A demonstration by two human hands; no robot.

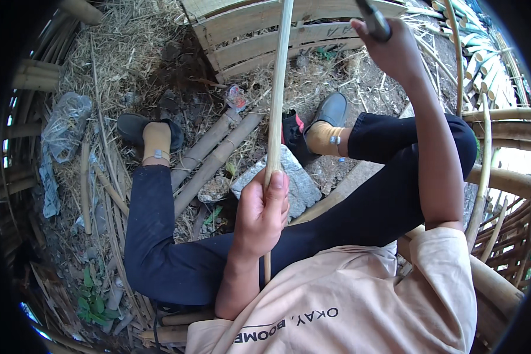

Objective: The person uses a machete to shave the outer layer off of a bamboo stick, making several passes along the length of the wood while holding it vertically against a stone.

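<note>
A long pale bamboo stick (279, 88) stands nearly upright in front of me, running from beyond the top edge down to my lap. My left hand (256, 215) is closed around its lower part, thumb laid along it. At the upper right, my right hand (398, 56) is raised, gripping a tool with a dark, rounded handle (376, 25). The tool's other end lies outside the picture, so its kind cannot be told. Below the stick, a grey stone block (298, 186) rests on the ground between my legs.
A wooden slatted crate (248, 47) stands at the top. Two bamboo poles (218, 150) lie by the stone. A clear plastic bag (69, 125) is at the left, on straw. Cut bamboo pieces (484, 68) are piled far right, beside a bamboo frame (504, 177).
</note>
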